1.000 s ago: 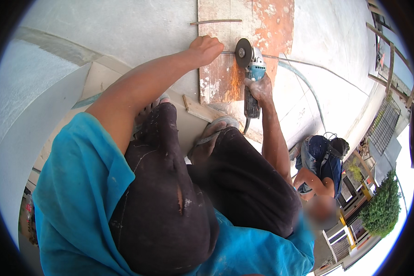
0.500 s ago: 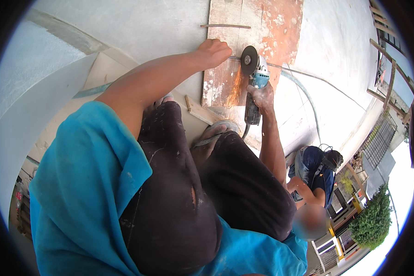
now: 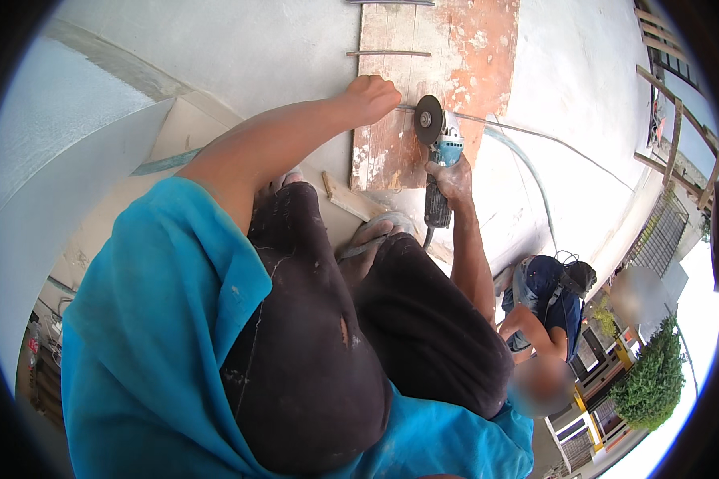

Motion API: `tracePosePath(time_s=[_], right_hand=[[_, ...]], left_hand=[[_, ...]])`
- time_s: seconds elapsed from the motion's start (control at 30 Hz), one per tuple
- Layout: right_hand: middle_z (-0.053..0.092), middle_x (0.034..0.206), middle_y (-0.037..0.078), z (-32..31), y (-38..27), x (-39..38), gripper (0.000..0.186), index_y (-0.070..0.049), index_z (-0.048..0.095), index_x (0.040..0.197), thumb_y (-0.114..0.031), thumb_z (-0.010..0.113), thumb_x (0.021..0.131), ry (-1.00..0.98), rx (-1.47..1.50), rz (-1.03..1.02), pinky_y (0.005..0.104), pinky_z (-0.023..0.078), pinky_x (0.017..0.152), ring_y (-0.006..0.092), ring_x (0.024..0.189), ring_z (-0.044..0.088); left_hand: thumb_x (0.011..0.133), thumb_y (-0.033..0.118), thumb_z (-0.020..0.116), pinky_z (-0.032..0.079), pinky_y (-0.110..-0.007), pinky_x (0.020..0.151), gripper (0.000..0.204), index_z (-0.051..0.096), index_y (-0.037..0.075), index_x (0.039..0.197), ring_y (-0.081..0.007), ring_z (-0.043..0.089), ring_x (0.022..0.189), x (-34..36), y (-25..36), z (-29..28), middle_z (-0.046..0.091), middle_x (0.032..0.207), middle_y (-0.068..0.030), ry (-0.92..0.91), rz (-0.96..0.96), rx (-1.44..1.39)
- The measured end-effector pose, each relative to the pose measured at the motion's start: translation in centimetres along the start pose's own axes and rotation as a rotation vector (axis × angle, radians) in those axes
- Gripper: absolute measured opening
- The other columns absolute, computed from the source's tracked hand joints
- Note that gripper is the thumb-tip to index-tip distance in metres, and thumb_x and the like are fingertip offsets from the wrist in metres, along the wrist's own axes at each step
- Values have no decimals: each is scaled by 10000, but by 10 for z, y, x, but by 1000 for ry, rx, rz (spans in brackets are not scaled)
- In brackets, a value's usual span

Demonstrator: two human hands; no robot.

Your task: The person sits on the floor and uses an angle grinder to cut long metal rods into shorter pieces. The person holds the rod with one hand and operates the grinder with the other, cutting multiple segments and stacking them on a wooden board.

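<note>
My right hand point(image 3: 452, 180) is wrapped round the body of a teal and black angle grinder point(image 3: 447, 150). Its dark cutting disc point(image 3: 428, 120) stands upright beside a long thin metal rod point(image 3: 527, 128); whether disc and rod touch, I cannot tell. To the left of the disc, my left hand point(image 3: 373, 100) is closed in a fist on the rod's end, pressed over the board's left edge. Under the rod lies a worn wooden board point(image 3: 475, 72) with flaking orange and white paint. A short piece of rod point(image 3: 388, 53) rests across the board beyond my left hand.
Another short rod piece point(image 3: 390, 2) lies at the board's far end. A wood offcut point(image 3: 351, 198) sits by my feet. A pale green hose point(image 3: 535, 172) curves over the floor on the right. A co-worker point(image 3: 547, 295) crouches at the right, near a wooden frame point(image 3: 675, 144).
The orange sparks under the disc are gone. The grinder has come slightly toward me, while my left hand keeps its place on the rod. The view has shifted a little.
</note>
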State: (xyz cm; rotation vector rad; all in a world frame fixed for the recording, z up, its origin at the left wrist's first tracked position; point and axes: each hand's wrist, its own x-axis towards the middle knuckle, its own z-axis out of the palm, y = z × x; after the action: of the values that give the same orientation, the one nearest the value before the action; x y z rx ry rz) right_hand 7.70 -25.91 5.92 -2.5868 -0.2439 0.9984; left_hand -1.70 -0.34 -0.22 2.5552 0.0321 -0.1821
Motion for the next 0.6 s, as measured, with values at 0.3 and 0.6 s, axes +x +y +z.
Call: tracePosePath(time_s=[0.3,0.6], right_hand=[[696,861,78,-34,40,-61,363,3,635,1047,-116,790,741,157,300,224,364,561,700,191,718,670],[690,876,84,-44,85,-96,373,7,629,1064,-103,786,744,243,442,317,362,574,701,189,729,675]], left_hand=[[848,-13,630,603,-450,833,175,691,-60,1005,-391,725,1008,20,19,8,708,1081,-241,-158,-174,-71],[894,41,604,586,-472,905,239,656,-85,1090,-436,702,1065,24,22,13,684,1143,-280,-318,-119,-10]])
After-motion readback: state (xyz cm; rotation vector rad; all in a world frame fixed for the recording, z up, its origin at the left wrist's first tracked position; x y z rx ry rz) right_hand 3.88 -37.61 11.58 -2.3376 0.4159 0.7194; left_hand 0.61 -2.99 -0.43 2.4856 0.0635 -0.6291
